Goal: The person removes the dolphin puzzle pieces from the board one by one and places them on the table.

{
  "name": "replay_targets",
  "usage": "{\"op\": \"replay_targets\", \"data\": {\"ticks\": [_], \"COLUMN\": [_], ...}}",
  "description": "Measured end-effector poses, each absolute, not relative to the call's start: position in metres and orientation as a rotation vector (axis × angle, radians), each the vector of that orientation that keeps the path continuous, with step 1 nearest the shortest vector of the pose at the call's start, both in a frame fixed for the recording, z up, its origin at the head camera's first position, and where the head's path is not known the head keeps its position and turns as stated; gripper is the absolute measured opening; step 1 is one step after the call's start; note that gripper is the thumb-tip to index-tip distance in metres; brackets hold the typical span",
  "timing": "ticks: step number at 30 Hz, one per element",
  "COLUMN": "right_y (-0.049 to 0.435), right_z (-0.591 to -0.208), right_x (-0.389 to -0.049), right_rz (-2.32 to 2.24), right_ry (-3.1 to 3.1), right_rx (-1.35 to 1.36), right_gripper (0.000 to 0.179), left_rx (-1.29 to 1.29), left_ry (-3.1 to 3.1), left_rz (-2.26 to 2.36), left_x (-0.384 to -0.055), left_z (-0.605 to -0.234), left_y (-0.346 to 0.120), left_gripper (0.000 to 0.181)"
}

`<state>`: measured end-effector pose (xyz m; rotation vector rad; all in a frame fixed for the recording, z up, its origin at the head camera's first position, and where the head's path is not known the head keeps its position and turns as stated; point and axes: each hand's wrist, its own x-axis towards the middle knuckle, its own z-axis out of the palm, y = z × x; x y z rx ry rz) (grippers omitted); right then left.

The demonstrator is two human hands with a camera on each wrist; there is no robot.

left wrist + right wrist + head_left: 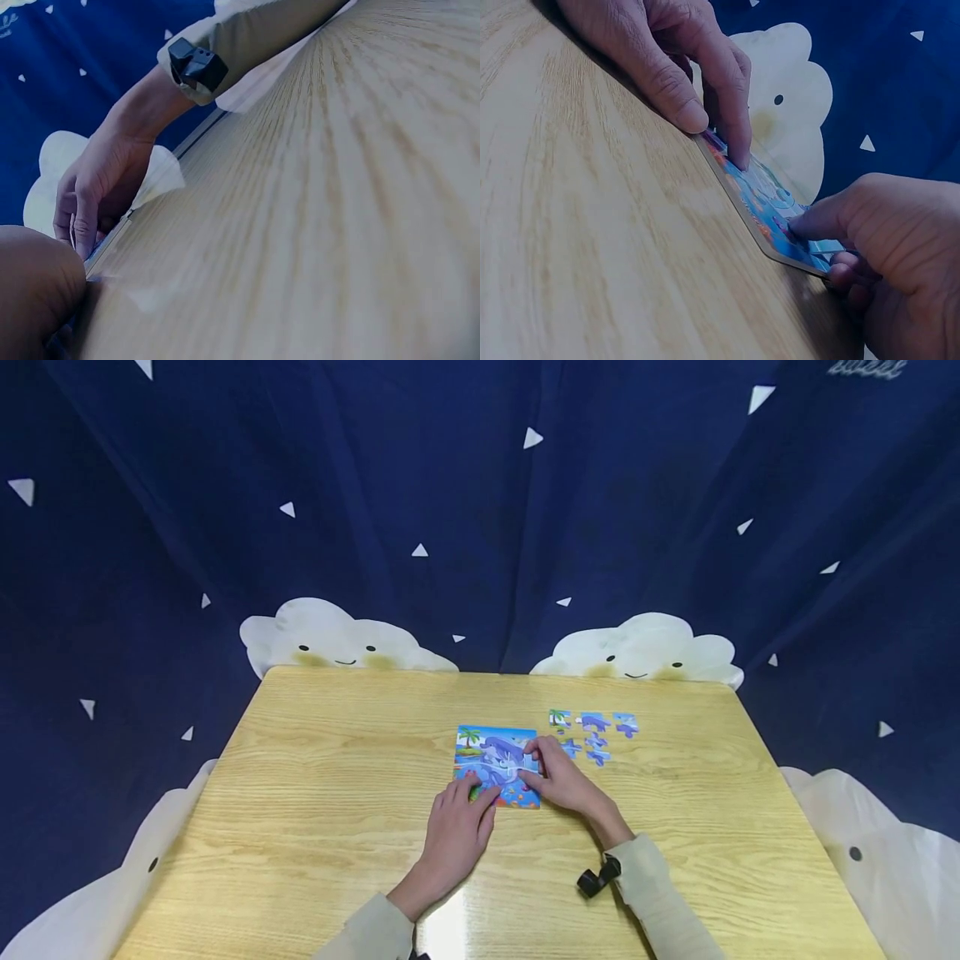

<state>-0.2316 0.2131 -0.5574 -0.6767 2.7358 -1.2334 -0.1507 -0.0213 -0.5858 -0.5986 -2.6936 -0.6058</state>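
Note:
A dolphin jigsaw puzzle (487, 777) with a palm tree and blue sea lies flat near the middle of the table. My left hand (456, 831) rests on its lower left edge, the fingers fairly straight, with fingertips touching the picture. At the puzzle's right side, my right hand (561, 777) pinches a puzzle piece between thumb and curled fingers; most of that piece is hidden. In the right wrist view the right thumb (821, 217) lies over the puzzle's corner area, and a light blue strip shows beneath it.
Several loose puzzle pieces (595, 722) lie to the right of the puzzle, beyond my right hand. The wooden table (315, 777) stretches out on both sides. Behind it hangs a dark blue curtain (480, 527) with white triangles and clouds. A black wrist camera (598, 877) sits on the right sleeve.

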Motion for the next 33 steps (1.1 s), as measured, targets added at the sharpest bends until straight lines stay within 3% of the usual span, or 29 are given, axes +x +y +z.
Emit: {"op": "replay_targets", "data": {"ticks": [20,33], "right_y": [0.2147,0.2157], "right_z": [-0.5573,-0.5585], "right_x": [-0.2354,-0.2336], "right_rz": [-1.275,-1.290], "right_ry": [2.711,2.720], "right_rx": [-0.606,-0.701], "right_gripper": [0.045,0.044], "left_rx": [-0.594,-0.567], "left_ry": [-2.731,-2.708], "left_rz": [-0.604,-0.593], "left_x": [-0.1502,-0.1506], "left_z": [-0.5846,-0.5837], "left_y": [-0.0221,-0.0220], "left_gripper": [0.034,0.031]}}
